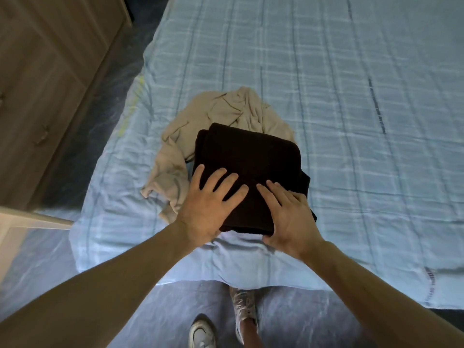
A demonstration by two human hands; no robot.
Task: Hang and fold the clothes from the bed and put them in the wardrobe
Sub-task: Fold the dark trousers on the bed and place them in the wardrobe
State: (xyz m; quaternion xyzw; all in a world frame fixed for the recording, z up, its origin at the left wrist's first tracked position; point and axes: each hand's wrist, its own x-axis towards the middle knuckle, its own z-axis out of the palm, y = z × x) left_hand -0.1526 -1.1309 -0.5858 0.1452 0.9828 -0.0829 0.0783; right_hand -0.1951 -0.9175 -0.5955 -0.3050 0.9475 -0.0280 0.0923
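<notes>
A: Where does the dark folded garment lie?

B: On the blue checked bedspread, near the foot edge, directly in front of the person. Its far left corner overlaps the crumpled beige garment, which is not yet folded.

A: And the hands?

B: Both rest flat on its near half. The left hand has its fingers spread wide, palm down on the near-left part. The right hand lies with fingers together pointing inward, its thumb tucked at the near edge. Neither grips anything; they press.

A: Which way does the bundle run from the fingers?

B: It extends away from them, toward the head of the bed, its long axis roughly along the person's line of sight. Judging by this, lifting it calls for sliding both hands under the near edge, and the right thumb is already closest to that.

A: The wardrobe?

B: A wooden cabinet front stands to the left, so the left hand is nearer.

A: Any writing?

B: Dark marks run along the bedspread stripes, too blurred to read.
</notes>
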